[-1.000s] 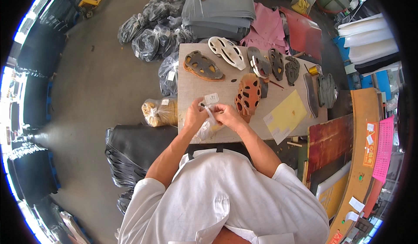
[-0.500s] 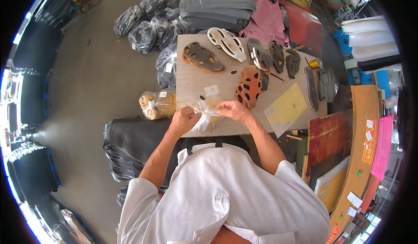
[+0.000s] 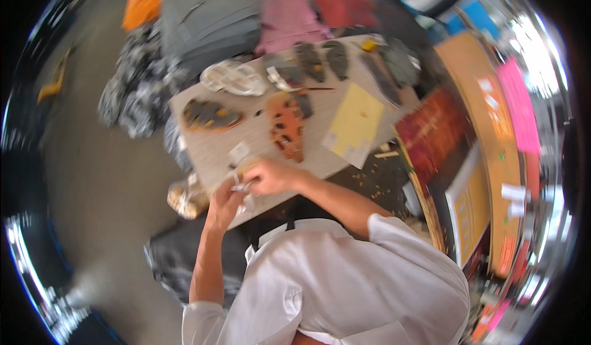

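Near the front left edge of the table, my left hand [image 3: 225, 202] and my right hand [image 3: 269, 176] are close together on a clear plastic bag [image 3: 246, 206]. Both hands are closed, with the thin plastic bunched between their fingers; motion blur softens the detail. Just beyond them lies a small white label [image 3: 240, 151]. An orange sole-shaped piece [image 3: 286, 126] with dark oval spots stands ahead of my right hand. Further left is a dark piece with an orange edge [image 3: 212, 116].
A white cut-out sole piece [image 3: 235, 78] and several dark ones lie along the table's far side. A yellow sheet [image 3: 357, 118] overhangs the table's right edge. Grey sheets [image 3: 209, 21] are stacked behind, beside bagged dark bundles [image 3: 138, 98]. A wrapped tan roll [image 3: 186, 198] sits left.
My hands have drawn together, and the plastic between them is bunched smaller. The whole view has turned, so the table appears tilted and further left.
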### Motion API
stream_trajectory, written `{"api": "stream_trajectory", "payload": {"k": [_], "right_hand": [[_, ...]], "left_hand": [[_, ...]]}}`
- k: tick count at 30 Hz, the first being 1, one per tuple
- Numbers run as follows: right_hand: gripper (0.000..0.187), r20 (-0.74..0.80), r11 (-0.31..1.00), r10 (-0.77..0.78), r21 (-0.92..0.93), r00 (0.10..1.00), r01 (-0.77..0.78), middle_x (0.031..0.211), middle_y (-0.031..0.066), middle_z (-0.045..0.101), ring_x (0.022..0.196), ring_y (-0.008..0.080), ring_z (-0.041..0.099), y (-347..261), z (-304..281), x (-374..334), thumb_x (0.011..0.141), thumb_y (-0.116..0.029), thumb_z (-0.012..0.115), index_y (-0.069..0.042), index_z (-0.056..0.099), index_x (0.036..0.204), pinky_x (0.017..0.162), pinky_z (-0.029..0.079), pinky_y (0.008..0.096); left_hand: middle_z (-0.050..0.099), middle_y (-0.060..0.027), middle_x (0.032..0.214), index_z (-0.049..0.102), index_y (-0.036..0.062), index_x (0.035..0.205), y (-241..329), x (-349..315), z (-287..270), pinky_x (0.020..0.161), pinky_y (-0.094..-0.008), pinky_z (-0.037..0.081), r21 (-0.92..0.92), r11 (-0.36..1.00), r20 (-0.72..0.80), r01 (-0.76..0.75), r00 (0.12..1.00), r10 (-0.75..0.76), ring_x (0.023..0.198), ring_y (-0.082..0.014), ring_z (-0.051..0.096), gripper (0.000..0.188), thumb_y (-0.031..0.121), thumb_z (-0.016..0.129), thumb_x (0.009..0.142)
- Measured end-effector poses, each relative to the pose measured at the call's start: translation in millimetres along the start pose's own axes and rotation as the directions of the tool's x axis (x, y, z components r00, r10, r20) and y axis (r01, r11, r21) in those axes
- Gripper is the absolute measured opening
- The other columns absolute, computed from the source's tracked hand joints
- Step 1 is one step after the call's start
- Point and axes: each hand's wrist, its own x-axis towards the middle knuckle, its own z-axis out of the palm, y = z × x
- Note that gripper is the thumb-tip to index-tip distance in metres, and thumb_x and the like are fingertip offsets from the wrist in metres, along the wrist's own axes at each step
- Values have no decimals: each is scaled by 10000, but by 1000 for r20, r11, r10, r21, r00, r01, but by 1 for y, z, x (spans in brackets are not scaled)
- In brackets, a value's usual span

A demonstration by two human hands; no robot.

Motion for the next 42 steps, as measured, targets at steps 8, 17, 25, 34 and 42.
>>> {"api": "stream_trajectory", "payload": {"k": [8, 17, 25, 34, 42], "right_hand": [[159, -445, 994, 65, 107, 893, -18, 929, 130, 736, 868, 317, 725, 21, 20, -55, 907, -200, 689, -73, 761, 970, 787, 554, 427], [294, -502, 780, 613, 508, 610, -365, 1020, 119, 789, 934, 253, 744, 99, -8, -350, 941, -288, 655, -62, 782, 1079, 829, 565, 383], [271, -546, 600, 798, 763, 254, -242, 950, 107, 786, 881, 234, 735, 116, -6, -588, 932, -244, 667, -49, 782, 1081, 815, 561, 367], [260, -593, 585, 798, 805, -101, -103, 941, 47, 757, 885, 134, 692, 65, -48, -813, 996, -278, 694, -102, 765, 1174, 841, 573, 315], [387, -486, 314, 183, 853, -855, -417, 1122, 181, 777, 1039, 354, 743, 80, -103, -1137, 947, -289, 671, -35, 741, 1231, 911, 583, 414]], "left_hand": [[289, 32, 567, 659, 70, 902, 40, 39, -20, 481, -317, 269, -591, 642, 505, 489, 845, -178, 481, -127, 284, 354, 322, 493, 1088], [555, 9, 824, 630, 79, 1199, 105, 26, 23, 576, -288, 443, -302, 924, -33, 234, 966, -256, 622, -126, 476, 267, 309, 545, 1092], [710, -212, 1187, 597, -76, 1348, 124, 26, 259, 925, -457, 555, 856, 497, 23, -142, 971, 237, 1079, -403, 685, 469, 239, 598, 1001], [697, -214, 1267, 653, 11, 1337, 104, -69, 711, 977, -418, 560, 251, 571, 882, -782, 428, 198, 1135, -351, 696, 408, 128, 723, 953], [692, -205, 1266, 662, 15, 1300, 104, -137, 969, 1047, -468, 505, -146, 380, 962, -913, -41, 270, 1215, -400, 627, 431, 185, 746, 913]]}}
